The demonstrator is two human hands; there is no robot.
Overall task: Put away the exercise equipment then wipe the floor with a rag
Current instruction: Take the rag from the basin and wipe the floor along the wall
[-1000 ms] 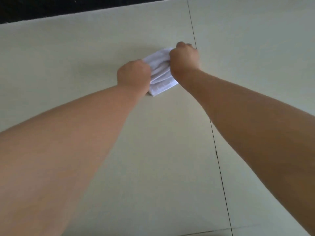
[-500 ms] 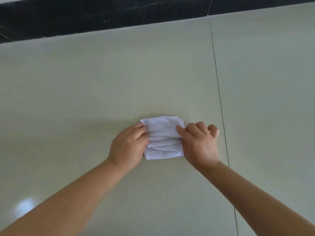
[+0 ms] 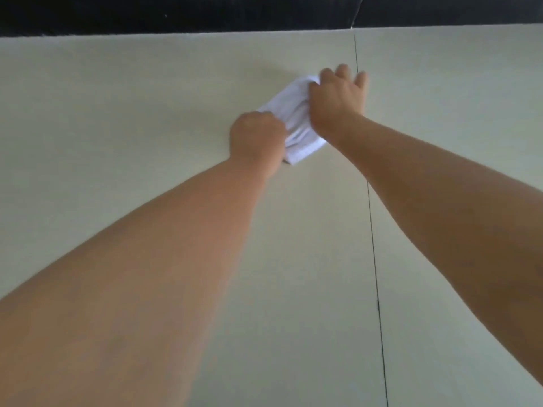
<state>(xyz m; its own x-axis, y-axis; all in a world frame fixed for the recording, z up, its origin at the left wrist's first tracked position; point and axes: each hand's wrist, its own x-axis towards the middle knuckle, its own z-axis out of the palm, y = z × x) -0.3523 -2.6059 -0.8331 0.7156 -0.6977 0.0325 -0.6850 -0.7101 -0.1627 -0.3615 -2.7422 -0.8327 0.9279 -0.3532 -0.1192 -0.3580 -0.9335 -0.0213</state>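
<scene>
White rag (image 3: 294, 121), bunched, flat on pale tiled floor (image 3: 147, 98) near black baseboard (image 3: 176, 13), just left of dark grout line (image 3: 370, 218). Gripped at near edge by left hand (image 3: 257, 142), fingers curled tight. Pressed at far edge under right hand (image 3: 338, 98), fingers (image 3: 342, 71) extended onto floor.

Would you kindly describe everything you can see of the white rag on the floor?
The white rag looks like soft woven cloth, bunched into folds, with a hem along its near edge. It lies on the pale tiled floor, just left of a dark grout line and short of the black strip at the far edge. The left hand grips its near-left side with curled fingers; the right hand presses on its far-right part, fingers spread. Both hands hide much of it.
</scene>
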